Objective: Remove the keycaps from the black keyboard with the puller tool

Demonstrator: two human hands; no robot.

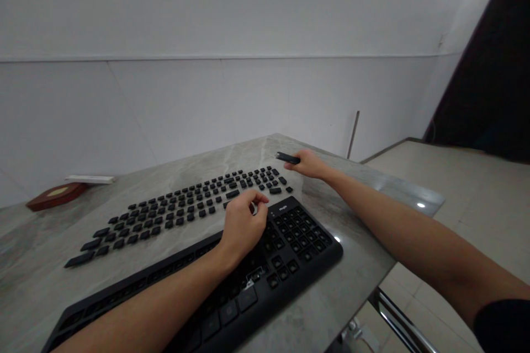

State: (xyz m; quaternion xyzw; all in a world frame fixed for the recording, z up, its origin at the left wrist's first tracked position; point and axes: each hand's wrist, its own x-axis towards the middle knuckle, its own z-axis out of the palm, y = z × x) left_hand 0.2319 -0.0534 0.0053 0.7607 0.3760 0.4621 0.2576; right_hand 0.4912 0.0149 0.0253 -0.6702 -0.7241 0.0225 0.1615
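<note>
My left hand (244,223) is above the black keyboard (265,300), its fingers curled and drawn toward the thumb. Whether anything sits in that pinch is hidden. In my right hand (310,164), past the keyboard's far right corner, is a slim black tool (289,158) with a lighter tip; its exact kind does not show. Most of the keyboard's key positions are bare sockets, while a few large keycaps (247,298) sit along its near edge. Behind it, many loose black keycaps (180,212) lie in rows on the table. My left forearm covers part of the keyboard.
The grey marbled table (331,209) ends at a right edge above a tiled floor. A reddish-brown wooden object (58,196) and a white bar (90,179) lie at the far left. A pale wall (186,105) stands behind the table. Metal tubing (399,320) shows below the right edge.
</note>
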